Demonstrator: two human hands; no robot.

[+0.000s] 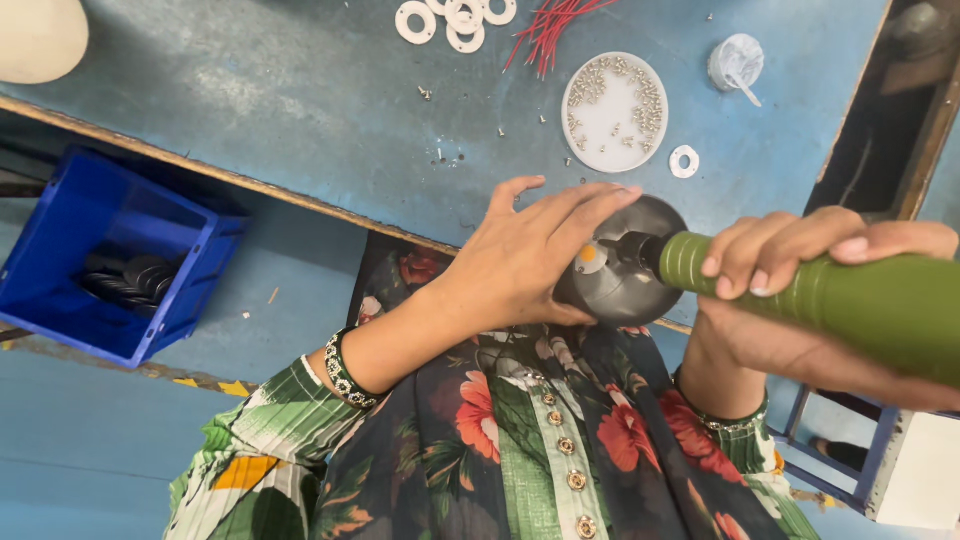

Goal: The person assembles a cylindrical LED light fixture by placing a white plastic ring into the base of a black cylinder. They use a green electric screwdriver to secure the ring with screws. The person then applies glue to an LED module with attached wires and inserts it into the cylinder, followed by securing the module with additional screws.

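Nearest to us is the green power screwdriver (860, 300), a thick ribbed barrel that fills the right edge and narrows to a dark chuck. Our right hand (800, 300) is wrapped firmly round it, fingers curled over the top, thumb underneath. The tip presses into the dark grey rounded part (625, 270), a smooth, glossy, dome-like shell with a small orange and silver fitting near the point where the tool meets it. The part sits at the near edge of the blue workbench (300, 100), just above our flowered lap. Our left hand (520, 260) cups it from the left, fingers spread long over its top and the palm against its side, so the hand holds the shell steady.

Further back on the bench lies a white round dish (614, 135) scattered with small silver screws (640, 100). Beside it are one white ring (684, 161), a cluster of white washers (450, 18) and a bundle of red wires (550, 30). To the left, below the bench, a blue bin (120, 250) holds dark discs (125, 278).
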